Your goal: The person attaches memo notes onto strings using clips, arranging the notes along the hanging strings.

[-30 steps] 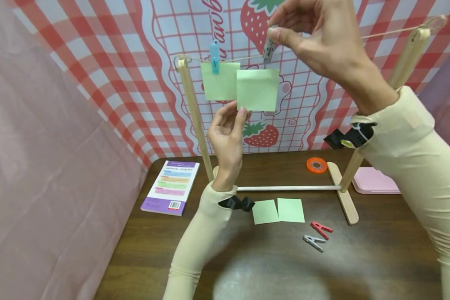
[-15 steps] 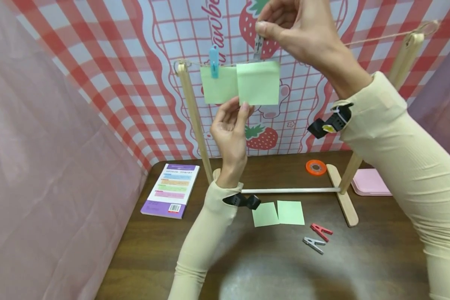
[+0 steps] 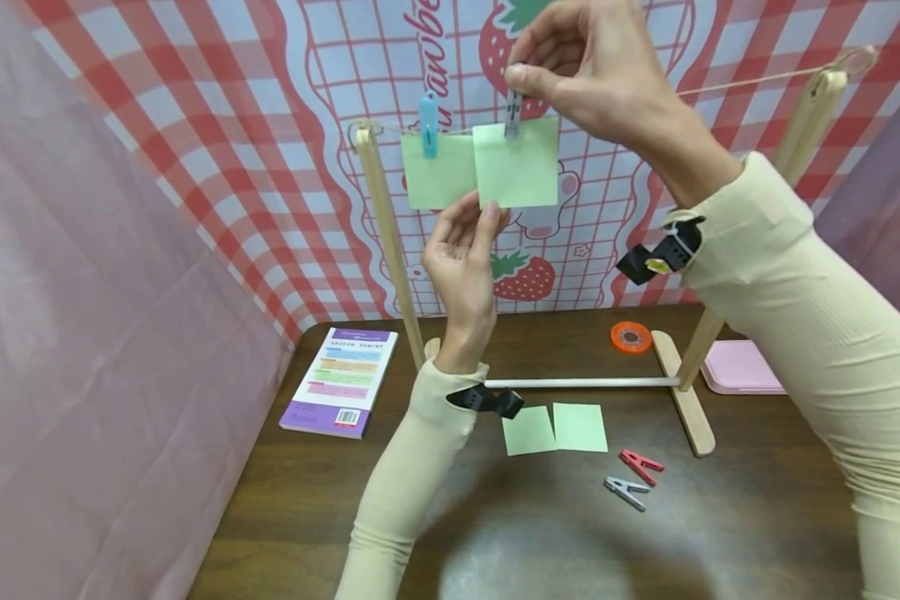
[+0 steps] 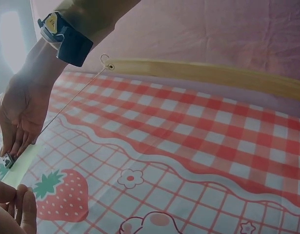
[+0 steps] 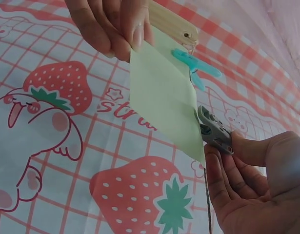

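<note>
Between thumb and fingers, my left hand (image 3: 461,267) pinches the lower left corner of a green note (image 3: 517,171). At that note's top edge, on the string (image 5: 207,200), my right hand (image 3: 607,75) pinches a grey clothespin (image 5: 215,130); its jaws are over the paper edge in the right wrist view. A second green note (image 3: 438,179) hangs beside it from a blue clothespin (image 3: 429,125), its right edge meeting the held note. In the left wrist view the grey clothespin (image 4: 8,160) shows beside the held note's edge.
Wooden posts (image 3: 390,242) carry the string, joined below by a white rod (image 3: 585,383). On the table lie two green notes (image 3: 581,427), red (image 3: 642,466) and grey (image 3: 626,492) clothespins, a book (image 3: 341,382), an orange disc (image 3: 631,337) and a pink case (image 3: 742,367).
My right hand has moved left and brought the grey clothespin down onto the held note's top edge. My left hand has raised the note slightly to the string.
</note>
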The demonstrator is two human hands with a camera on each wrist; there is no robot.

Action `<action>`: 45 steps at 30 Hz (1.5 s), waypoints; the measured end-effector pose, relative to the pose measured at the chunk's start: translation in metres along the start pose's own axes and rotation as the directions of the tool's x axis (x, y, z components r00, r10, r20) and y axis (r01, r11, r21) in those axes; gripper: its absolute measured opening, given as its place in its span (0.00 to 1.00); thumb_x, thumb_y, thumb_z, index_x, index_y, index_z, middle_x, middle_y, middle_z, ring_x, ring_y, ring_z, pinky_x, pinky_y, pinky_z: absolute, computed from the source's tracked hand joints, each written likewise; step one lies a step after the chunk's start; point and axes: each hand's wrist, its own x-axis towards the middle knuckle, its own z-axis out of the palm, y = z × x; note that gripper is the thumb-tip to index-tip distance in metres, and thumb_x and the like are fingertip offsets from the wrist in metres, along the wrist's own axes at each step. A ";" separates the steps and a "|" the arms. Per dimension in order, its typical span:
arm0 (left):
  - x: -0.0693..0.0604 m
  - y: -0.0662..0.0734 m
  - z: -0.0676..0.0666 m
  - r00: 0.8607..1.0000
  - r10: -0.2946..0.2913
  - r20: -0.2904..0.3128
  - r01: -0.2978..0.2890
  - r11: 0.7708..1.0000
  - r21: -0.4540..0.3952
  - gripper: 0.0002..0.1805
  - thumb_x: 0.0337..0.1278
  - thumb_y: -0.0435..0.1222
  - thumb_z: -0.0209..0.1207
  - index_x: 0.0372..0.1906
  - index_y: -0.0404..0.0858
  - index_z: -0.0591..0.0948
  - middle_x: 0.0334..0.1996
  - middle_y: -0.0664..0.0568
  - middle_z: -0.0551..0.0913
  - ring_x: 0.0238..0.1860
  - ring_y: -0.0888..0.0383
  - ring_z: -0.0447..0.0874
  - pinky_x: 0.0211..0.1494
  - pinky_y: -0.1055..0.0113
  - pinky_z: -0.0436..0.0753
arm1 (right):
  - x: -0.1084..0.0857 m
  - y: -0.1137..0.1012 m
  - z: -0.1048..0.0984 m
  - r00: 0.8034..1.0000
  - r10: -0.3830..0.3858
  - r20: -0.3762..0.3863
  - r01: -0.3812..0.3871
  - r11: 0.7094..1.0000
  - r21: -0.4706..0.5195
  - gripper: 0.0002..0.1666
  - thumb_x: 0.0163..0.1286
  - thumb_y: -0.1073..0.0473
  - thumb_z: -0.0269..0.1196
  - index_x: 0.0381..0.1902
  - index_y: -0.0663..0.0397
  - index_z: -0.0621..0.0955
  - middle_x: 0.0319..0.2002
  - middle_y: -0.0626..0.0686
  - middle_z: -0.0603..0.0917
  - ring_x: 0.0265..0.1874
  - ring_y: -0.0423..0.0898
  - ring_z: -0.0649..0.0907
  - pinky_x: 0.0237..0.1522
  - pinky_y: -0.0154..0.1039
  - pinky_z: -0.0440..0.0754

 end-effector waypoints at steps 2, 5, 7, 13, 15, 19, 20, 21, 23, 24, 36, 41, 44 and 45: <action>0.000 0.000 0.000 1.000 -0.002 -0.003 0.002 1.000 -0.002 0.15 0.67 0.23 0.62 0.56 0.21 0.78 0.42 0.50 0.85 0.41 0.58 0.88 0.56 0.63 0.91 | -0.001 0.000 0.000 1.000 -0.012 0.005 0.012 1.000 -0.017 0.16 0.75 0.53 0.66 0.52 0.58 0.86 0.35 0.33 0.81 0.35 0.33 0.82 0.41 0.28 0.79; 0.000 0.000 -0.001 1.000 -0.012 -0.011 0.012 1.000 0.002 0.15 0.67 0.23 0.62 0.56 0.22 0.79 0.42 0.50 0.84 0.41 0.58 0.89 0.56 0.62 0.91 | -0.002 0.000 0.002 0.999 -0.027 0.016 0.028 0.999 -0.038 0.16 0.75 0.53 0.66 0.52 0.59 0.86 0.36 0.33 0.81 0.35 0.33 0.82 0.40 0.27 0.79; 0.001 0.000 -0.001 1.000 -0.019 -0.019 0.019 1.000 0.002 0.16 0.66 0.23 0.62 0.56 0.21 0.79 0.42 0.50 0.85 0.41 0.58 0.89 0.56 0.61 0.91 | -0.003 -0.001 0.003 0.999 -0.037 0.025 0.038 0.998 -0.042 0.16 0.75 0.53 0.66 0.52 0.59 0.86 0.36 0.33 0.81 0.35 0.33 0.82 0.40 0.27 0.79; 0.002 0.000 -0.001 0.999 -0.042 -0.027 0.042 0.999 -0.014 0.15 0.66 0.23 0.62 0.55 0.21 0.79 0.41 0.50 0.84 0.40 0.58 0.89 0.56 0.62 0.91 | -0.003 0.000 0.005 0.997 -0.046 0.054 0.049 0.997 -0.053 0.16 0.75 0.54 0.66 0.52 0.59 0.85 0.38 0.38 0.83 0.35 0.33 0.83 0.40 0.25 0.79; 0.001 0.000 -0.001 0.998 -0.053 -0.020 0.053 0.998 -0.021 0.15 0.66 0.23 0.62 0.56 0.21 0.79 0.41 0.50 0.84 0.40 0.59 0.89 0.56 0.62 0.91 | -0.005 0.000 0.004 0.997 -0.045 0.064 0.050 0.996 -0.075 0.16 0.75 0.53 0.66 0.52 0.59 0.85 0.38 0.39 0.83 0.35 0.33 0.82 0.41 0.25 0.78; 0.001 0.001 -0.001 0.997 -0.071 -0.016 0.070 0.997 -0.028 0.15 0.67 0.23 0.61 0.56 0.21 0.78 0.40 0.50 0.84 0.40 0.59 0.89 0.56 0.63 0.91 | -0.008 0.000 0.003 0.996 -0.045 0.083 0.054 0.992 -0.113 0.18 0.75 0.52 0.66 0.53 0.58 0.85 0.40 0.42 0.84 0.36 0.32 0.82 0.43 0.24 0.79; 0.000 0.001 -0.001 0.997 -0.074 -0.019 0.073 0.997 -0.027 0.15 0.67 0.23 0.61 0.56 0.21 0.78 0.41 0.50 0.84 0.40 0.59 0.89 0.56 0.62 0.91 | -0.008 0.000 0.003 0.995 -0.040 0.090 0.050 0.992 -0.119 0.18 0.75 0.51 0.67 0.53 0.58 0.85 0.40 0.42 0.84 0.36 0.32 0.82 0.44 0.24 0.80; 0.000 0.002 -0.001 0.997 -0.078 -0.023 0.077 0.997 -0.027 0.15 0.67 0.23 0.61 0.56 0.22 0.79 0.41 0.50 0.84 0.40 0.59 0.89 0.56 0.62 0.91 | -0.009 0.000 0.003 0.995 -0.039 0.097 0.051 0.990 -0.129 0.18 0.75 0.50 0.67 0.53 0.57 0.85 0.40 0.42 0.84 0.36 0.31 0.82 0.45 0.24 0.81; 0.000 0.002 -0.001 0.996 -0.084 -0.031 0.084 0.996 -0.027 0.15 0.67 0.23 0.62 0.56 0.22 0.79 0.41 0.50 0.84 0.40 0.58 0.89 0.57 0.61 0.91 | -0.010 0.000 0.002 0.994 -0.034 0.105 0.048 0.990 -0.136 0.19 0.74 0.49 0.67 0.54 0.57 0.86 0.41 0.43 0.85 0.37 0.31 0.83 0.46 0.24 0.82; 0.000 0.003 -0.001 0.995 -0.089 -0.034 0.088 0.996 -0.025 0.15 0.67 0.23 0.62 0.56 0.22 0.79 0.41 0.49 0.84 0.40 0.58 0.89 0.57 0.60 0.91 | -0.011 -0.001 0.002 0.993 -0.031 0.110 0.047 0.989 -0.140 0.20 0.74 0.48 0.67 0.54 0.56 0.86 0.42 0.43 0.85 0.37 0.31 0.84 0.47 0.25 0.83; 0.001 0.003 -0.005 0.996 -0.087 -0.037 0.086 0.996 -0.021 0.16 0.66 0.25 0.63 0.56 0.23 0.80 0.43 0.48 0.85 0.42 0.56 0.89 0.59 0.58 0.91 | -0.013 0.002 -0.001 0.991 -0.047 0.123 0.068 0.982 -0.176 0.28 0.72 0.44 0.68 0.63 0.53 0.82 0.51 0.52 0.88 0.40 0.30 0.83 0.51 0.28 0.86; 0.000 0.001 -0.007 0.995 -0.088 -0.047 0.087 0.996 -0.012 0.15 0.66 0.24 0.63 0.55 0.24 0.80 0.42 0.48 0.85 0.42 0.57 0.89 0.59 0.58 0.91 | -0.013 0.003 -0.002 0.991 -0.037 0.126 0.058 0.984 -0.168 0.29 0.72 0.44 0.68 0.64 0.53 0.81 0.55 0.53 0.88 0.45 0.33 0.83 0.59 0.37 0.87; 0.000 0.001 -0.008 0.994 -0.091 -0.056 0.091 0.996 -0.004 0.15 0.66 0.24 0.63 0.55 0.24 0.80 0.41 0.49 0.85 0.41 0.58 0.89 0.59 0.58 0.91 | -0.014 0.004 -0.003 0.993 -0.029 0.119 0.047 0.987 -0.156 0.28 0.73 0.44 0.67 0.63 0.52 0.82 0.56 0.52 0.88 0.47 0.33 0.83 0.62 0.39 0.86; 0.000 0.001 -0.008 0.994 -0.093 -0.057 0.093 0.996 -0.001 0.15 0.66 0.24 0.63 0.55 0.24 0.80 0.40 0.49 0.85 0.41 0.58 0.90 0.59 0.58 0.91 | -0.014 0.004 -0.004 0.993 -0.025 0.116 0.043 0.987 -0.155 0.28 0.73 0.43 0.67 0.63 0.51 0.82 0.56 0.52 0.88 0.48 0.32 0.83 0.63 0.40 0.85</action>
